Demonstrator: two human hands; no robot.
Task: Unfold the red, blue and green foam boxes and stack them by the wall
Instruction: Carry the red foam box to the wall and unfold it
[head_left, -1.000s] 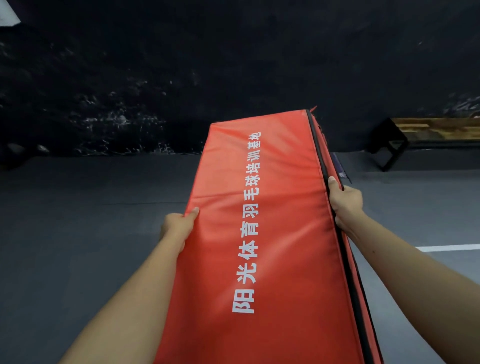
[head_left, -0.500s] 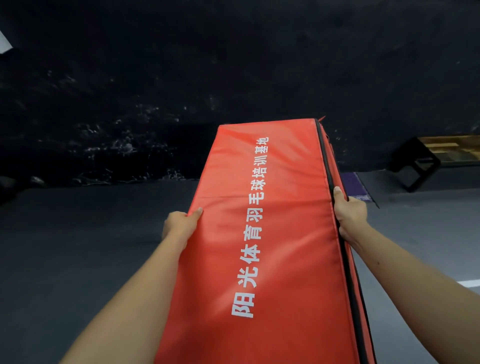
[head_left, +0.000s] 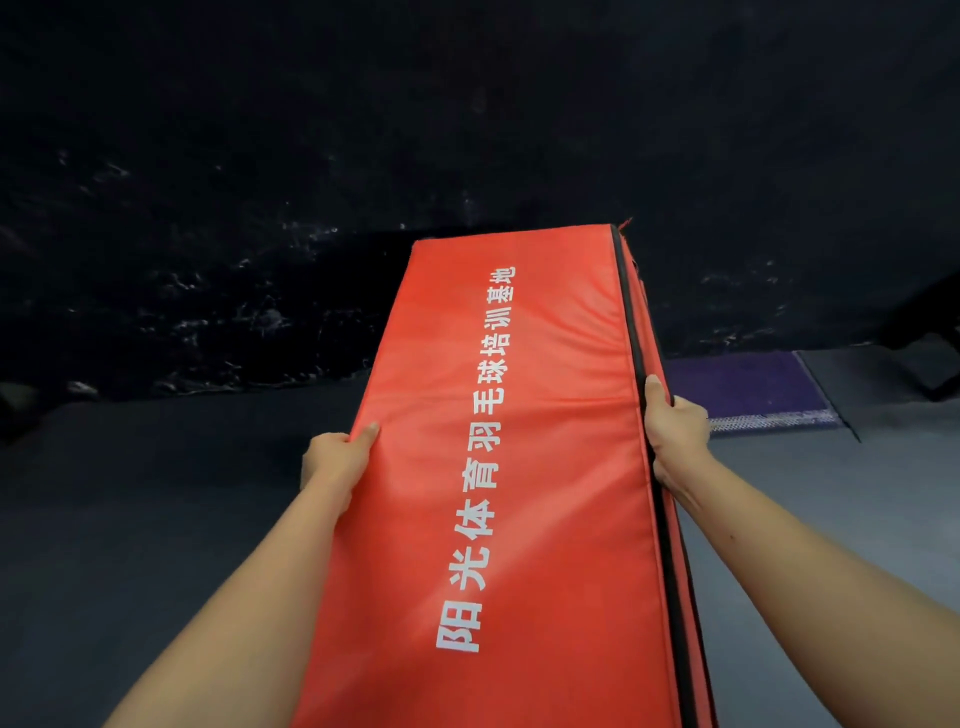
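A folded red foam box (head_left: 550, 467) with white Chinese lettering down its top face fills the centre, held up in front of me and pointing toward the black wall (head_left: 363, 156). A black zipper strip runs along its right edge. My left hand (head_left: 335, 460) grips its left edge, thumb on top. On the right edge my right hand (head_left: 672, 431) clasps the zipper seam. No blue or green box is in view.
A purple mat (head_left: 753, 387) lies on the grey floor (head_left: 130, 519) at the foot of the wall, right of the box. A dark frame leg (head_left: 935, 353) shows at the far right edge.
The view has closed in on the black wall and swung left with the box. The wooden bench has slid out of view on the right and the purple mat has come into sight. Both grips are unchanged.
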